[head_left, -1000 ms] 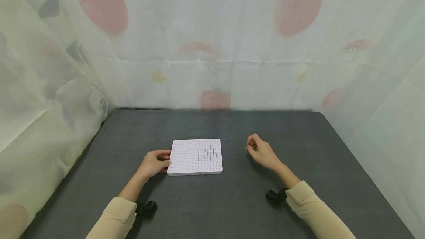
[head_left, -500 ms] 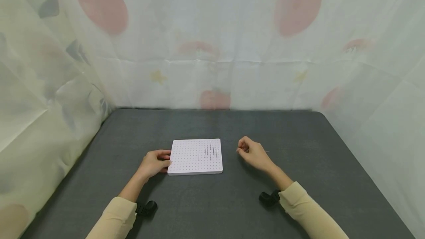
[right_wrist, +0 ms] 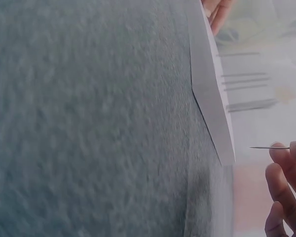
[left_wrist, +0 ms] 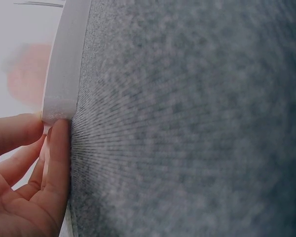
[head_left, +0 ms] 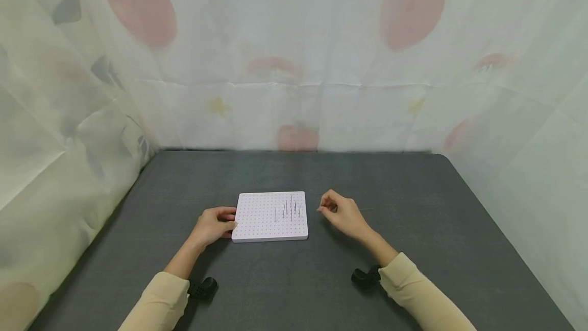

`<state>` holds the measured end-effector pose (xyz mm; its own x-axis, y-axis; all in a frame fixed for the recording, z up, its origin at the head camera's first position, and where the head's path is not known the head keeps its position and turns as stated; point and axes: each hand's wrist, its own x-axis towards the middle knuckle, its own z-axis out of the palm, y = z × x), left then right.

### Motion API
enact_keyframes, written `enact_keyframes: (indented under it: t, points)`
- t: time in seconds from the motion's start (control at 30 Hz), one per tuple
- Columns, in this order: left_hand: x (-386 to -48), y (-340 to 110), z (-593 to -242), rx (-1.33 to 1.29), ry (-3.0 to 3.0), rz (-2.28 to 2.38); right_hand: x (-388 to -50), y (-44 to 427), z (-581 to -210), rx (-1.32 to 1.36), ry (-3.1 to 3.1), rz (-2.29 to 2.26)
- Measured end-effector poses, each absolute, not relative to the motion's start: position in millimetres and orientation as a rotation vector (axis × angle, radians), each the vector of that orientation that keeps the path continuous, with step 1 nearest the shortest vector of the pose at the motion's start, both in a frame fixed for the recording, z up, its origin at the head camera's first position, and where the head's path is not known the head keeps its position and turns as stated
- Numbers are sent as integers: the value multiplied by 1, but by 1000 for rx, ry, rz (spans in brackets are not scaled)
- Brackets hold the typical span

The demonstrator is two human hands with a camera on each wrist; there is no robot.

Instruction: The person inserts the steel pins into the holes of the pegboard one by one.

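A white board [head_left: 257, 226] dotted with rows of small holes lies on the table. Several thin needles [head_left: 291, 211] stand upright in its right half. My left hand [head_left: 212, 226] holds the board's left edge; in the left wrist view the thumb [left_wrist: 17, 132] and a finger pinch its corner. My right hand [head_left: 344, 214] is a short way right of the board, raised above the table. Between thumb and index finger it pinches a single needle [right_wrist: 266, 147], seen pointing toward the board in the right wrist view.
Another thin needle [head_left: 366, 209] lies on the dark grey table [head_left: 285, 290], just right of my right hand. A white curtain with fruit prints [head_left: 340, 65] hangs behind the table and along both sides. Each wrist wears a black camera [head_left: 365, 278].
My right hand has moved left toward the board, and the needle lying on the table has come into view behind it. The left hand and the board have stayed put.
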<state>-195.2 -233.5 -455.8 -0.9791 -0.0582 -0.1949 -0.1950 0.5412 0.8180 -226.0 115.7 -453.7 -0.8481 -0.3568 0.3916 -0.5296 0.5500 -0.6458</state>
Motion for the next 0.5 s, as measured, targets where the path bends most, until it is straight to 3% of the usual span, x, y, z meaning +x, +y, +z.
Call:
enact_keyframes:
  t: [0.5]
  points:
    - [-194,-233,-454,-228,2637,1396,-219,94,-453,759,-2579,1189]
